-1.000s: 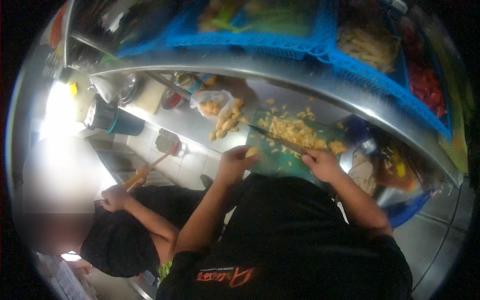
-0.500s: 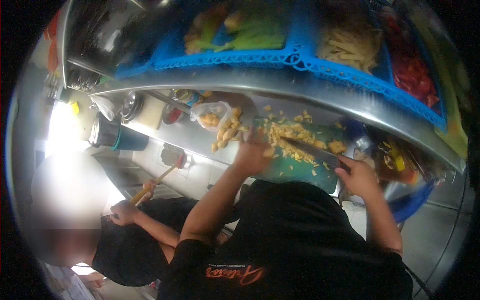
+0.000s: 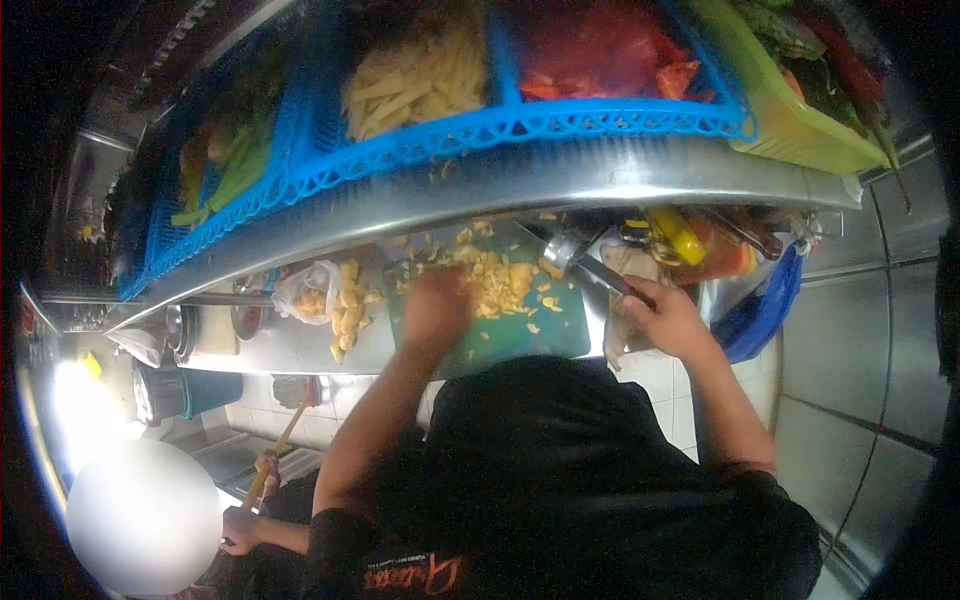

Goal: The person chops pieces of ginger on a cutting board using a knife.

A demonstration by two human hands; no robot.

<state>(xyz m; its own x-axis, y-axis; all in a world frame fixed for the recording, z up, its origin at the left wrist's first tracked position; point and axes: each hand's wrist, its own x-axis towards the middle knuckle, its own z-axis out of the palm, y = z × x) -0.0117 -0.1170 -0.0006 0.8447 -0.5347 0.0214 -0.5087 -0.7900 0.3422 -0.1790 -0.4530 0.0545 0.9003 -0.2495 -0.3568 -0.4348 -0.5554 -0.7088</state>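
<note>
A green cutting board (image 3: 540,335) lies on the metal counter, with chopped yellow pieces (image 3: 505,288) scattered over it. My left hand (image 3: 440,305) is over the pieces at the board's left half; motion blurs its fingers, so their grip cannot be made out. At the board's right side, my right hand (image 3: 665,312) is closed around the handle of a knife (image 3: 603,273), which points up and left. A round shiny metal piece (image 3: 565,252) is by the blade, and how the two meet is unclear. Whole yellow cloves (image 3: 348,312) lie left of the board beside a clear plastic bag (image 3: 307,290).
Above the counter, a metal shelf edge (image 3: 400,196) carries blue baskets (image 3: 520,124) of cut vegetables and a yellow-green tray (image 3: 820,140). Right are a yellow-handled item (image 3: 678,236) and a blue basin (image 3: 765,310). At lower left, another person holds a long-handled tool (image 3: 278,450).
My view has swung to the right. My right hand has taken the knife off the chopped pieces to the board's right edge. My left hand has moved in over the pieces.
</note>
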